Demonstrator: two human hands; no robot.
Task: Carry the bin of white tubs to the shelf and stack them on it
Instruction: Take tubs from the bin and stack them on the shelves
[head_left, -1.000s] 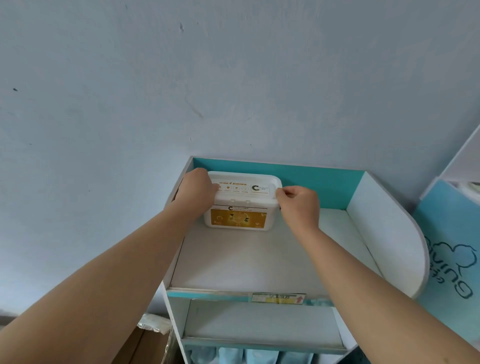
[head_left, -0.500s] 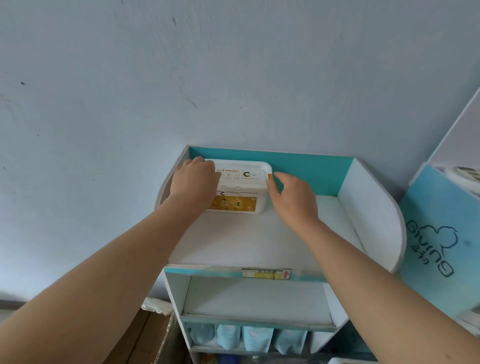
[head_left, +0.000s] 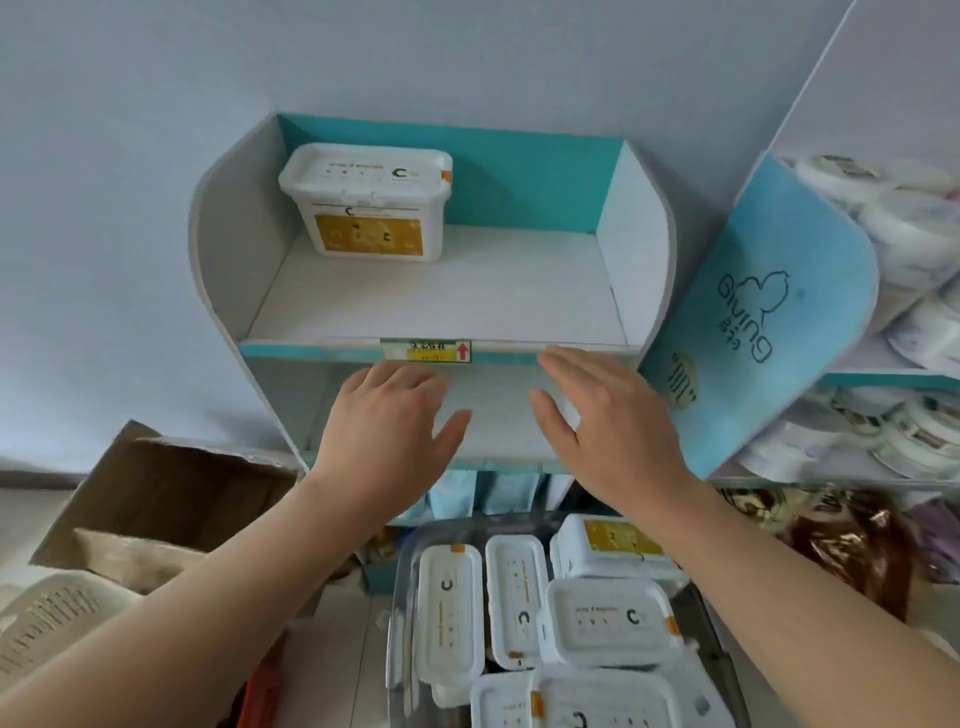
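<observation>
white tub (head_left: 367, 202): upright, lid on, yellow label facing out, back-left corner of top shelf (head_left: 441, 304) | bin (head_left: 402, 613): clear, below the shelf unit, held more white tubs (head_left: 608, 621), some flat, some on edge

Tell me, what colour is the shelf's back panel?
Teal, seen in the head view behind the white tub on the shelf.

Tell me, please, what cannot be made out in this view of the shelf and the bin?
- Bin, head view: the bottom edge cuts it off and the right forearm covers part, so the tub count is unknown.
- Shelf label: print too small to read.
- Tub on the shelf: lid text too small.
- Lower shelf: the left hand and right hand cover its middle.
</observation>
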